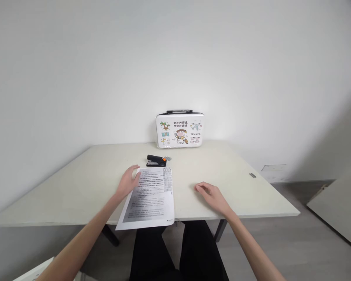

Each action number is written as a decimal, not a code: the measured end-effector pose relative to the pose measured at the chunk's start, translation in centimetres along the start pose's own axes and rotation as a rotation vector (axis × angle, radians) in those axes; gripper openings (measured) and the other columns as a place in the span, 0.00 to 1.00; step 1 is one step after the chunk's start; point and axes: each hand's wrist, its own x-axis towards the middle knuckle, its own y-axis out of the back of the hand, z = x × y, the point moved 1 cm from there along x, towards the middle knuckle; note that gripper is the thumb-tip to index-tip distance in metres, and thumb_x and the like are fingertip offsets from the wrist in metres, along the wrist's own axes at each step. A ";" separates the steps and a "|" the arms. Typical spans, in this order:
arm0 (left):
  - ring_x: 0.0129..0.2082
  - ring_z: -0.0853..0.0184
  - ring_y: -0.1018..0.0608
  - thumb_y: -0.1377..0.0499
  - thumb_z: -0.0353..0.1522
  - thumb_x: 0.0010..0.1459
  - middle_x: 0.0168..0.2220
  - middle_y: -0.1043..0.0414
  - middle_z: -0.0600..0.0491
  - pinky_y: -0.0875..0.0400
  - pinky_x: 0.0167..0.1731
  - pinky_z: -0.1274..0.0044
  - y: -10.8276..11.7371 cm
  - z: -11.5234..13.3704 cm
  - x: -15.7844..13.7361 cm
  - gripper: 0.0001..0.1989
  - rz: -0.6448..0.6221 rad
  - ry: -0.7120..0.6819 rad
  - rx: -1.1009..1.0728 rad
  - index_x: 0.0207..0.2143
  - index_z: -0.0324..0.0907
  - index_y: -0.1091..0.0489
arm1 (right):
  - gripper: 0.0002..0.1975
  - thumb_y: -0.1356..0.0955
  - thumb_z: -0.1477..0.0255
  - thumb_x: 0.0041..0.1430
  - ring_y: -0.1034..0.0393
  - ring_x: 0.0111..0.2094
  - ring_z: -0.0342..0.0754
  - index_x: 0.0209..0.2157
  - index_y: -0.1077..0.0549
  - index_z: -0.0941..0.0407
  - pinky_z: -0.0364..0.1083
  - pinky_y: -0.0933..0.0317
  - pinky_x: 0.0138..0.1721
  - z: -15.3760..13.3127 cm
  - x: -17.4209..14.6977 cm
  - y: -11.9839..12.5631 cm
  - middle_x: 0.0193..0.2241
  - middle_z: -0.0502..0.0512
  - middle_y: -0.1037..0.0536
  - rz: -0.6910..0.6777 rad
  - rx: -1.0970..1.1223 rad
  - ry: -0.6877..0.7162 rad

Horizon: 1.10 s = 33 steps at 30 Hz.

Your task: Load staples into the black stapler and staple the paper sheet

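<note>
Paper (152, 201): in front of you, a bit left of center on the counter (210, 164), with its bottom edge poking out past the front. It's full of printed lines, some of them bolder up top, plus a patch of tiny print along the upper right edge. Way too small to read, sorry. Same goes for the little logo at bottom right.
Left hand (129, 181): yours is open, thumb and fingers spread, lying on the paper's left edge near the top.
Right hand (212, 197): loosely closed, fingers curled in, resting on the counter to the right of the paper and well apart from it.
Stapler (156, 160): black with an orange bit, just past the paper's top edge. There's a small pale mark on the base, can't make it out.
Strips (169, 159): grey, right beside the stapler's orange end.
Case (179, 132): white, upright at the back by the wall (175, 58). You can read "奶牛养得好, 牛奶才会好" and "TRAVEL" around a cartoon cow, with palms and a plane.
</note>
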 end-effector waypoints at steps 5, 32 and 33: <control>0.73 0.48 0.41 0.44 0.43 0.66 0.71 0.38 0.43 0.50 0.71 0.57 -2.2 2.3 8.9 0.26 -0.100 -0.173 0.112 0.62 0.42 0.32 | 0.22 0.37 0.51 0.70 0.23 0.44 0.54 0.38 0.21 0.52 0.48 0.34 0.45 -0.2 0.3 0.1 0.41 0.56 0.15 0.018 0.005 0.018; 0.46 0.57 0.18 0.36 0.39 0.64 0.48 0.18 0.54 0.28 0.44 0.72 -3.3 18.1 3.7 0.13 -0.329 -0.289 -0.004 0.50 0.49 0.25 | 0.23 0.35 0.48 0.68 0.22 0.50 0.58 0.48 0.24 0.53 0.54 0.32 0.54 1.8 1.0 0.5 0.49 0.62 0.16 0.389 0.281 -0.065; 0.46 0.57 0.18 0.35 0.39 0.63 0.47 0.18 0.55 0.28 0.42 0.72 -4.0 19.0 2.9 0.12 -0.349 -0.296 -0.022 0.49 0.49 0.25 | 0.24 0.36 0.48 0.68 0.22 0.51 0.58 0.48 0.24 0.53 0.54 0.31 0.54 1.9 1.0 0.5 0.49 0.63 0.17 0.424 0.290 -0.083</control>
